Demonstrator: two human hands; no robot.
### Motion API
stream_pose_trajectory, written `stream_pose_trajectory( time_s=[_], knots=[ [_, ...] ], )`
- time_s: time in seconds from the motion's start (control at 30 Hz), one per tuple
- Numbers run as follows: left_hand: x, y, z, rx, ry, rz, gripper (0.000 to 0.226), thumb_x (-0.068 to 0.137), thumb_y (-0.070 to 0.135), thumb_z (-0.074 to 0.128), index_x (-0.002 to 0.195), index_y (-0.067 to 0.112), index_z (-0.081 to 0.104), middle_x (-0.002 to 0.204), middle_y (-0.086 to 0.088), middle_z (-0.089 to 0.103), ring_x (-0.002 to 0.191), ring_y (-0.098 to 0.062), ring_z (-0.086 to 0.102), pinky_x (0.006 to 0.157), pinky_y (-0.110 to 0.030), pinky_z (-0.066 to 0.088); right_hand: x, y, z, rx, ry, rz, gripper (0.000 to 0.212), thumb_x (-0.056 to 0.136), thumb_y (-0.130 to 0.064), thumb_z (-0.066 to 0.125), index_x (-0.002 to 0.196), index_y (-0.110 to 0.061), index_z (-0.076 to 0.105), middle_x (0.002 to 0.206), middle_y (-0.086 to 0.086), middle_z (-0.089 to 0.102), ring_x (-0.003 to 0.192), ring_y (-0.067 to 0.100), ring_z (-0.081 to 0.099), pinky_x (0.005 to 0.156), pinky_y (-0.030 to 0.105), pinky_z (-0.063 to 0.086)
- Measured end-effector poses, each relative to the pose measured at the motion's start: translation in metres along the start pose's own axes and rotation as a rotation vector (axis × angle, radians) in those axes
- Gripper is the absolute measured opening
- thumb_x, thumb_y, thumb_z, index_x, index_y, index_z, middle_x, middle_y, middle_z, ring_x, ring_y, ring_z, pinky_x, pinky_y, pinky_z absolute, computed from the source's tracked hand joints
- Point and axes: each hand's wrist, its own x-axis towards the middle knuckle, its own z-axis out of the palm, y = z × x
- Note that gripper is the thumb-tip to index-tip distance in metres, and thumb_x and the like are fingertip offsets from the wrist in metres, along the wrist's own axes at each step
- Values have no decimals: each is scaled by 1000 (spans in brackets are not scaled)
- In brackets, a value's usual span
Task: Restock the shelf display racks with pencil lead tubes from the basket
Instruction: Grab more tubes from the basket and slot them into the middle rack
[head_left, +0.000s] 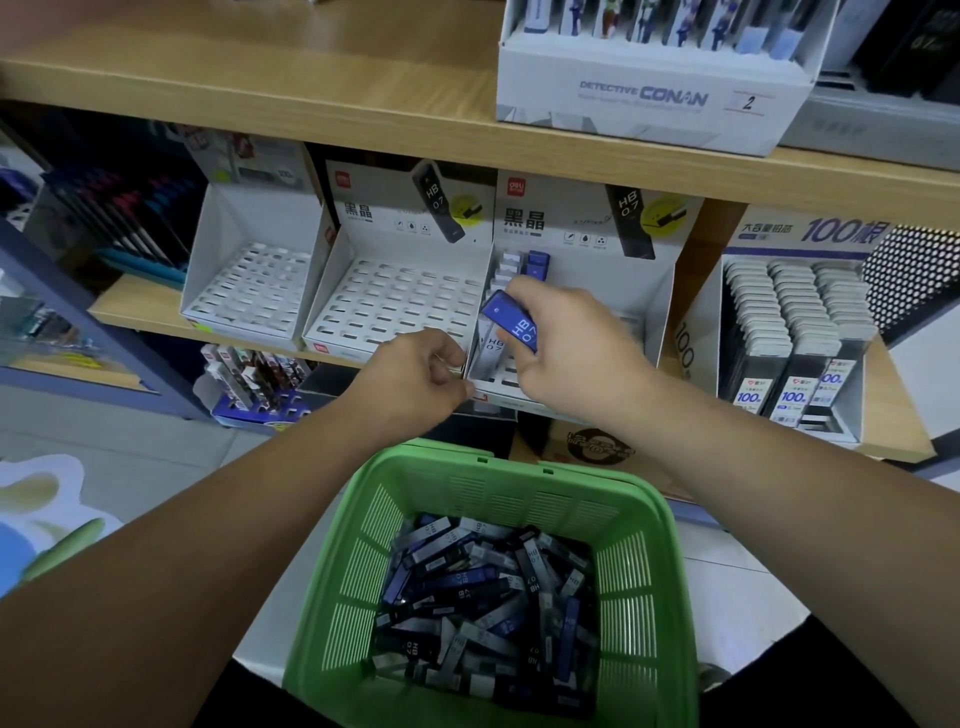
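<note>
1. The right hand (571, 353) grips a blue tube (511, 319) marked HB 0.7 between thumb and fingers, tilted, over the left part of the right rack (644, 291).
2. The left hand (421, 374) has its fingers curled at the front left corner of the right rack, just beside the middle rack (395, 296). Whether it holds anything cannot be told.
3. The right rack carries a few standing tubes (537, 260), grey and blue, in its left rows. Its other slots are largely hidden by the right hand.
4. The middle rack and the left rack (249, 280) show bare slots. All three stand side by side on the shelf (156, 306), near its front edge.
5. The green basket (467, 483) sits below the hands, in front of the shelf, with loose tubes (483, 587) piled in its bottom, dark, grey and blue.
6. A grey-capped lead box (795, 322) stands at the shelf's right end, and a Conan box (654, 93) on the shelf above.
</note>
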Motion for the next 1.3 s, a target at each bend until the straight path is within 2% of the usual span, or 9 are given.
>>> stream_pose_trajectory(
  time_s=[0.17,0.27,0.47,0.6,0.7,0.9,1.1,1.2,1.3],
  knots=[
    [-3,0,-2,18,-16,-1,26,86,32,82,105,29,64,91,-3,72,82,-18,69,73,-28,54,0,-9,-1,-76,8,-6,27,88,-14,65,95,-27,42,80,-6,43,77,25,42,63,34,33],
    [-6,2,-2,6,-33,-17,27,87,31,81,107,28,64,91,-3,73,82,-19,70,72,-28,55,-2,-7,5,-109,9,8,18,92,-18,66,105,-21,54,82,-4,47,77,26,44,64,34,35],
    [-11,9,0,-93,-27,-88,29,85,26,83,106,24,63,85,-2,75,77,-20,72,69,-32,57,-2,6,17,115,58,138,39,91,-30,75,127,-24,60,99,-3,67,93,26,62,80,40,53],
    [-11,19,-7,-29,-2,-131,20,83,30,80,93,27,63,80,-3,74,75,-25,73,69,-36,60,-1,10,7,596,52,306,14,93,-20,75,106,-18,70,83,-8,68,62,-1,60,65,24,50],
    [-21,42,-23,156,82,5,15,92,26,73,79,19,66,67,7,71,66,-11,69,58,-25,53,-2,9,-9,1118,16,534,9,101,-12,64,108,-14,69,76,5,60,54,13,53,55,31,49],
    [-56,95,0,-570,-316,-143,23,100,29,67,107,8,71,99,-9,79,92,-24,78,85,-41,63,-8,20,-32,1600,-88,580,21,106,-10,49,119,-11,65,85,8,67,72,20,64,71,36,58],
    [-57,106,18,-621,-274,-151,13,99,19,68,100,6,71,95,-16,78,83,-24,76,81,-37,64,-19,32,-38,1449,-20,555,24,107,-16,52,127,-11,64,113,10,77,109,25,73,93,41,59],
    [-53,106,15,-529,-238,-128,13,99,17,68,101,4,71,95,-19,76,78,-22,74,77,-35,64,-25,38,-38,1176,47,524,14,106,-16,56,116,-14,67,106,14,78,102,29,74,79,38,64],
    [-48,104,16,-524,-187,-127,12,96,13,72,103,4,70,90,-17,77,77,-22,75,76,-35,64,-25,42,-38,1144,22,513,14,105,-16,57,113,-9,67,104,20,76,90,31,76,70,40,65]
  ],
)
